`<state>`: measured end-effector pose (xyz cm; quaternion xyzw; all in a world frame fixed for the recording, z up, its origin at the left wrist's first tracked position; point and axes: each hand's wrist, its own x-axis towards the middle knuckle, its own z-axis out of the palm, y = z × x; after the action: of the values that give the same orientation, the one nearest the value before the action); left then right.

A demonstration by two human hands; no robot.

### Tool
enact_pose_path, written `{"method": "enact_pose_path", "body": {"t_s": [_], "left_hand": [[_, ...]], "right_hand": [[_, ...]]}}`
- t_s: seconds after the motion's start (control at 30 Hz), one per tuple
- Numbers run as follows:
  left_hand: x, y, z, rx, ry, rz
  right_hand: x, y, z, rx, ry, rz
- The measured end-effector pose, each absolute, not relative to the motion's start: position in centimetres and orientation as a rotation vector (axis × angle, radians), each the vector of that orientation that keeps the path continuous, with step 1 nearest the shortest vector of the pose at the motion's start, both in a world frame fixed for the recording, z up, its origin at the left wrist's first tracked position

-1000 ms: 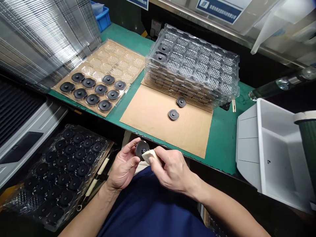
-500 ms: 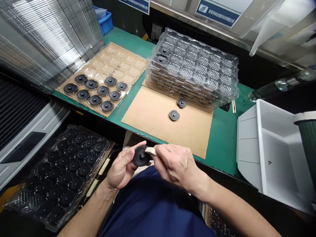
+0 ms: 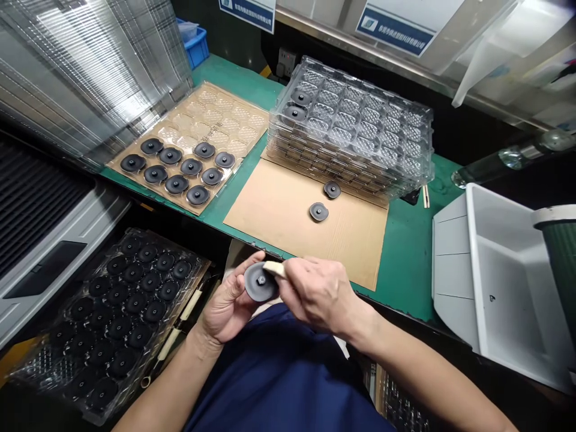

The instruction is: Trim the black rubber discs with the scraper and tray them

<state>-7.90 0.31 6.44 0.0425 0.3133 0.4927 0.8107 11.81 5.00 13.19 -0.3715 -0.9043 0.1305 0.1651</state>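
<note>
My left hand [image 3: 228, 306] holds a round dark disc [image 3: 258, 291] with a small raised hub by its edge, in front of my body. My right hand [image 3: 317, 294] is closed around a pale flat piece [image 3: 275, 268], whose tip lies against the disc's upper right rim. Beyond my hands, two similar discs, one nearer [image 3: 319, 211] and one farther [image 3: 332, 189], lie on a brown cardboard sheet [image 3: 270, 198]. Several more discs sit in a clear tray on cardboard [image 3: 234, 123] to the left.
A stack of clear trays [image 3: 355, 138] stands behind the cardboard, two discs in its top. At the right is a white bin [image 3: 454, 252]. A filled disc tray [image 3: 121, 300] lies lower left. Leaning clear trays [image 3: 103, 60] stand at the back left.
The disc has tilted in my left hand, so its face looks lighter. My right hand and the pale piece have shifted slightly around its upper rim. The view has moved slightly.
</note>
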Motion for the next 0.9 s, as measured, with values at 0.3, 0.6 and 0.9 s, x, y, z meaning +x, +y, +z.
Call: {"method": "enact_pose_path", "body": {"t_s": [0.3, 0.6, 0.9], "left_hand": [[-6.6, 0.8, 8.3, 0.503, 0.952, 1.340], [-8.1, 1.0, 7.9, 0.478, 0.878, 1.363], [-7.9, 0.4, 8.3, 0.195, 0.703, 1.007]], "right_hand": [[10.3, 3.7, 13.9, -1.229, -2.143, 0.916], [12.2, 4.9, 13.5, -1.238, -2.381, 0.667], [15.3, 9.0, 7.3, -1.566, -2.391, 0.340]]}}
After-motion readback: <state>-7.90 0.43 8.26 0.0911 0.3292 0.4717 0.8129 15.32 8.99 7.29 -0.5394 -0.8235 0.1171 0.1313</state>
